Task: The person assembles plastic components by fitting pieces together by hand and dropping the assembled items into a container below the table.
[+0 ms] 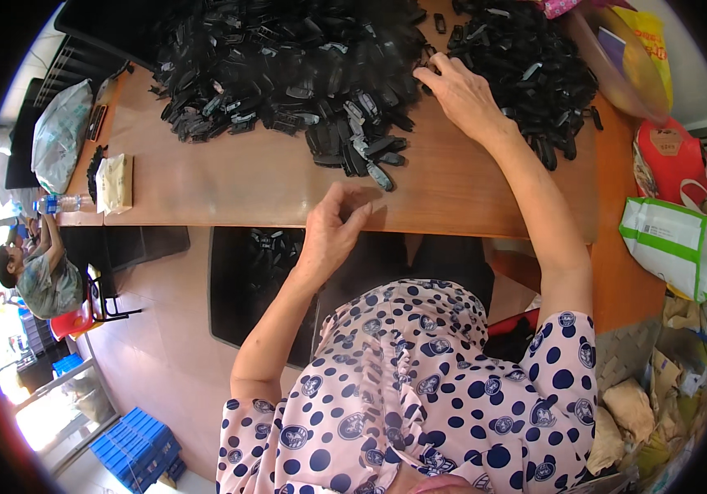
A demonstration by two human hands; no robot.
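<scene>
A large heap of small black plastic parts (pixel 287 74) covers the far middle of the wooden table (pixel 221 185). To its right lies a second heap of similar black parts (pixel 526 82). My right hand (pixel 467 97) reaches into the gap between the heaps, its fingers bent and closed around a small black plastic part (pixel 429 53), partly hidden by the fingertips. Close to the table's front edge, my left hand (pixel 335 229) has curled fingers with the thumb apart, and nothing shows between them. Just beyond it, loose parts (pixel 357 144) spill from the big heap.
A dark bin (pixel 242 309) with black parts sits below the table edge. On the left are a plastic bag (pixel 61 136), a cream packet (pixel 114 184) and a bottle (pixel 61 204). Bags (pixel 670 247) stand at right; another person (pixel 44 276) sits far left.
</scene>
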